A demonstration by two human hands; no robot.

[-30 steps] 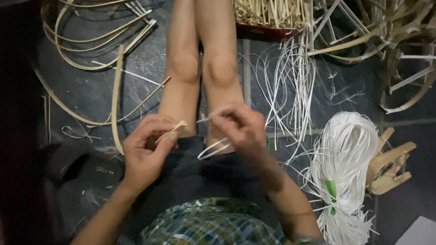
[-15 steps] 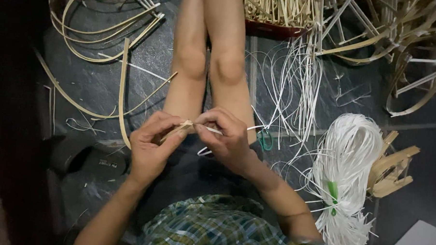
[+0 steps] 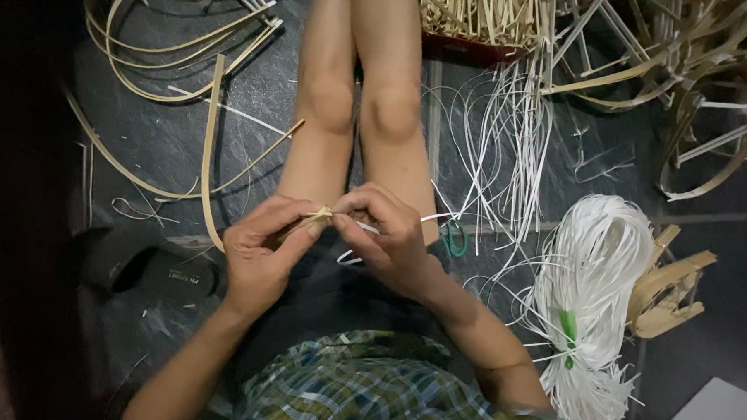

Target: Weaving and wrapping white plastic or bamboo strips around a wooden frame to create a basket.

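1. A dark sandal (image 3: 152, 268) lies on the dark floor (image 3: 177, 145) at 9 o'clock from the hands, close to the left forearm.
2. Curved bamboo strips (image 3: 206, 146) spread over the floor at 10 to 11 o'clock, one long strip arcing down toward the left hand.
3. The left hand (image 3: 260, 252) rests over the person's lap, its grip closed on a small tan strip piece (image 3: 317, 216), thumb and forefinger pinching it at the tip.
4. The strip piece sits between the two hands, just above the thighs, at the centre of the view.
5. The right hand (image 3: 389, 235) meets the left from 3 o'clock; its grip is closed on the same strip piece and on a thin white strand (image 3: 435, 218) that trails out to the right.
6. A small green clip-like thing (image 3: 455, 238) lies on the floor just right of the right hand.
7. Loose white strands (image 3: 508, 148) fan across the floor at 1 o'clock.
8. A tied bundle of white strands (image 3: 590, 300), bound with a green tie, lies at 4 o'clock, with pale wooden pieces (image 3: 669, 282) just beside it.
9. A red tray of cut sticks (image 3: 479, 19) sits at 12 o'clock, beyond the knees.
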